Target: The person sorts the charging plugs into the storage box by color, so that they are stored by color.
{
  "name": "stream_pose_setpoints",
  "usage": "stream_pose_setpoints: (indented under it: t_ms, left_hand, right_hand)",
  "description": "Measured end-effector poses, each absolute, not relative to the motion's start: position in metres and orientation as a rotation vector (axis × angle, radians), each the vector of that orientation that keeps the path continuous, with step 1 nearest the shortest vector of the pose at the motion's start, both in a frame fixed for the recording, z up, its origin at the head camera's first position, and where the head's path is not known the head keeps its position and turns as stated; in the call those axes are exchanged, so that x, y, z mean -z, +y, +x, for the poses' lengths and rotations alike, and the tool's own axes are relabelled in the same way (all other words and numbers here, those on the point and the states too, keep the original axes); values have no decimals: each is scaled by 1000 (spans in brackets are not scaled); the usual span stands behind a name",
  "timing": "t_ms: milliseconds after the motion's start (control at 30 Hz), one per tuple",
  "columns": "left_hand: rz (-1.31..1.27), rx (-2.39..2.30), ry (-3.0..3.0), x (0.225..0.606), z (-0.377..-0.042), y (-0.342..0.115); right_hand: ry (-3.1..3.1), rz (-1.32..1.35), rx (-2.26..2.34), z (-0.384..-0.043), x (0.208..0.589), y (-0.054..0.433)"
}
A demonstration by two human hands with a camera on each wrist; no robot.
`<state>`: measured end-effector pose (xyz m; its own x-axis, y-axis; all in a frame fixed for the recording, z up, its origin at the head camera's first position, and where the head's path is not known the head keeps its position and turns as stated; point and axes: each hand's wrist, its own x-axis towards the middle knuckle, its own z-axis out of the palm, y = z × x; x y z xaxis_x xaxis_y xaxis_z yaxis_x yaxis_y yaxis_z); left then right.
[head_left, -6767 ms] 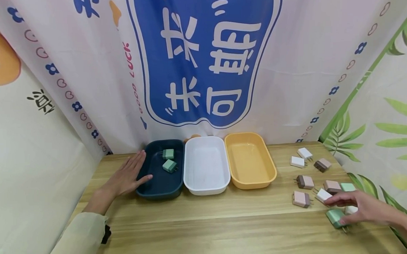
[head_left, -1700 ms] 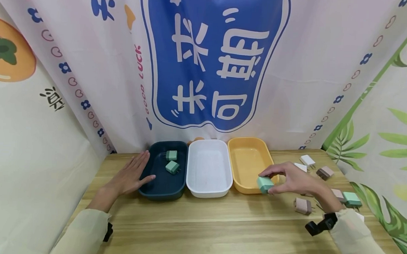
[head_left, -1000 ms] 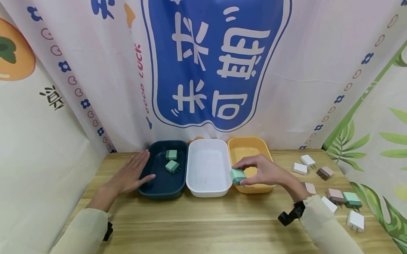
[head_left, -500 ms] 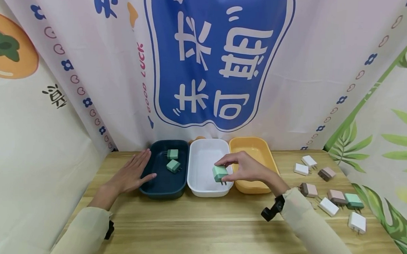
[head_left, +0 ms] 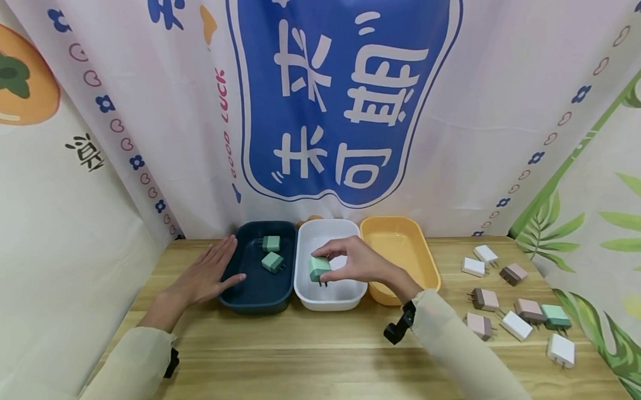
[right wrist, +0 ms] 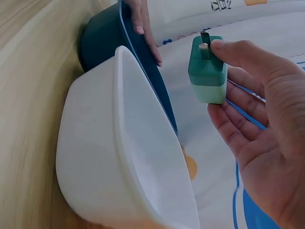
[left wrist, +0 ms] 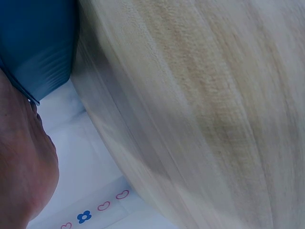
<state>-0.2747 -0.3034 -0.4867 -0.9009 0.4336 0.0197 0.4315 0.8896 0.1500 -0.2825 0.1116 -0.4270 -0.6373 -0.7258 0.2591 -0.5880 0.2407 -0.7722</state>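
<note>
My right hand (head_left: 350,259) pinches a green plug charger (head_left: 319,269) between thumb and fingers, above the white tray (head_left: 330,305). In the right wrist view the held charger (right wrist: 208,71) shows two metal prongs and a darker green end, and it is higher than the white tray's rim (right wrist: 125,119). My left hand (head_left: 205,276) lies with straight fingers on the left rim of the dark teal tray (head_left: 253,308). Inside that tray are two green chargers, one farther back (head_left: 271,243) and one nearer (head_left: 272,262). The left wrist view shows part of the left hand (left wrist: 24,157) against the teal wall.
A yellow tray (head_left: 398,255) stands right of the white one. At the table's right side lie several loose chargers: white ones (head_left: 561,350), pink-and-brown ones (head_left: 485,299) and a green one (head_left: 556,316). A printed curtain (head_left: 472,111) hangs behind the trays.
The right hand picked up a green charger at the right side and carried it left, past the yellow tray, to over the white tray. The left hand stays on the teal tray.
</note>
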Motion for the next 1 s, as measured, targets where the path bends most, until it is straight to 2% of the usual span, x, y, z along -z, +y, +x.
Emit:
stream_pose_setpoints:
  t_ms: [1000]
  left_hand:
    - [683, -204, 3044, 489, -277, -303]
  right_hand:
    - [2397, -1149, 1461, -307, 459, 40]
